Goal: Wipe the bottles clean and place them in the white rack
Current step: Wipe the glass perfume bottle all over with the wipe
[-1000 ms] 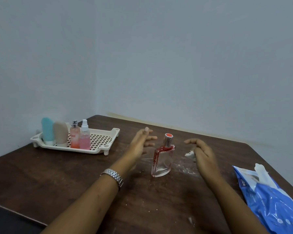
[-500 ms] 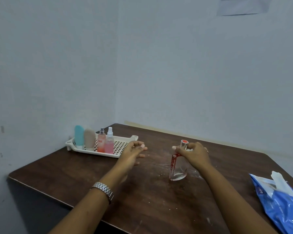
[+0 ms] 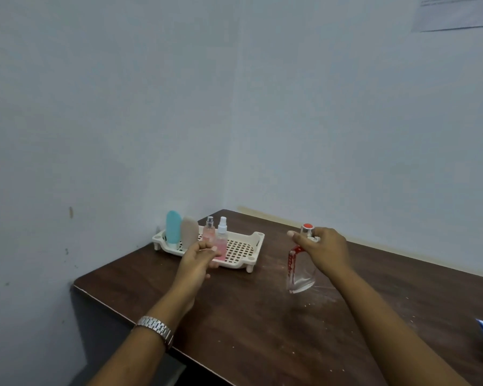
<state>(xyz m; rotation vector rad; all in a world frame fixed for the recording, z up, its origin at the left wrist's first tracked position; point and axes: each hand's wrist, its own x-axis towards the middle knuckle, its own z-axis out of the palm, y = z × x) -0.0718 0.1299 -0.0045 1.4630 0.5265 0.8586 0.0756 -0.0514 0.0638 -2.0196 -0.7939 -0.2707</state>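
Four bottles already stand in the white plastic rack with holes (image 3: 253, 242): a blue tube (image 3: 173, 228), a beige tube (image 3: 189, 231) and two pink spray bottles, one silver-topped (image 3: 209, 232), one white-topped (image 3: 222, 240). I think one is left: the clear glass bottle with a red edge and red-topped cap (image 3: 300, 274), on the brown desk (image 3: 248, 316), well apart from the rack. My right hand (image 3: 325, 250) has its fingers (image 3: 322, 235) curled round the bottle's neck. My left hand (image 3: 197, 261) is loosely curled and holds nothing I can see.
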